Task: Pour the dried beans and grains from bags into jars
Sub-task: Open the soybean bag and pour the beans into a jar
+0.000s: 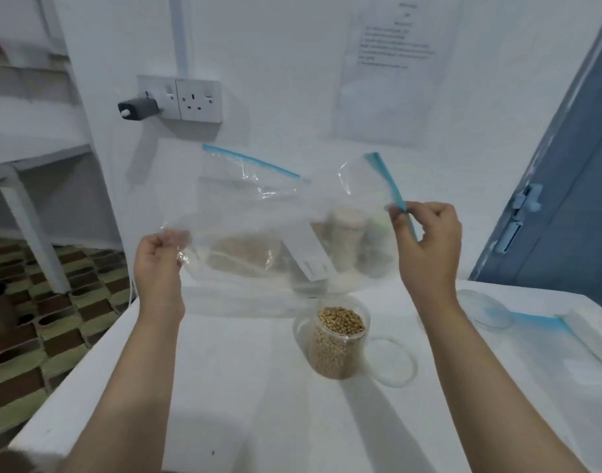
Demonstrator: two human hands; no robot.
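Both grips (158,256) (425,233) on empty bag (258,213) edges.

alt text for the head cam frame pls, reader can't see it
Two bare hands hold an empty clear zip bag up over a white table: the left hand grips its bottom corner, the right hand pinches its blue zip strip. Below stands an open jar of beans, its lid beside it.
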